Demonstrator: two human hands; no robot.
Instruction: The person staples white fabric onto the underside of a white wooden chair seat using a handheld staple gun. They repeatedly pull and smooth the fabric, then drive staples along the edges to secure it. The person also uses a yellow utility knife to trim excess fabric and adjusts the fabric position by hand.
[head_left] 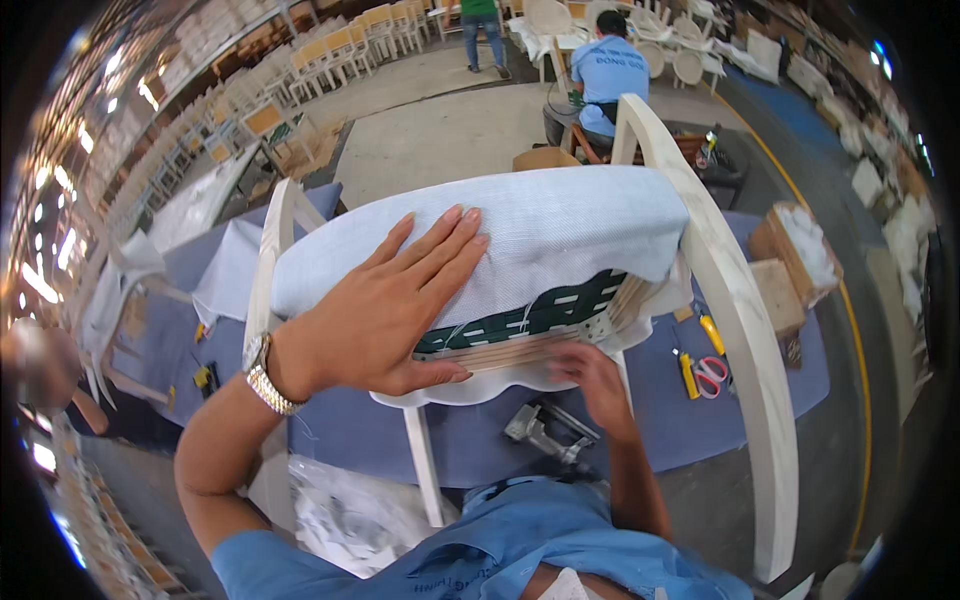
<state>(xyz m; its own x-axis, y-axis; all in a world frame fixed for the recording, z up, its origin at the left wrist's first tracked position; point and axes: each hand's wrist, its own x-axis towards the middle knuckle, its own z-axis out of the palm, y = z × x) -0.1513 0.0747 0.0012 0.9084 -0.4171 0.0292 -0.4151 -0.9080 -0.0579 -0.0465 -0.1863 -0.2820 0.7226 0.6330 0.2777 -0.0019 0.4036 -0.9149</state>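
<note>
A white-framed chair (735, 290) rests in front of me, its seat covered by light grey-blue fabric (580, 215). Dark green webbing (560, 308) shows beneath the loose near edge of the fabric, above layered wooden strips (500, 355). My left hand (385, 300) lies flat on the fabric, fingers stretched out and the thumb low by the wood. Beside the seat's near underside is my right hand (600, 385), its fingers blurred, so any grip is unclear. A grey pneumatic staple gun (545, 430) lies on the blue-covered table (460, 450) below it.
Right of the seat are yellow-handled cutters (688, 375) and pink-handled scissors (711, 377). An open carton (795, 255) stands farther right. Clear plastic wrapping (350, 515) bunches at lower left. One co-worker in blue (610, 75) sits beyond the chair; another person (45, 365) is at far left.
</note>
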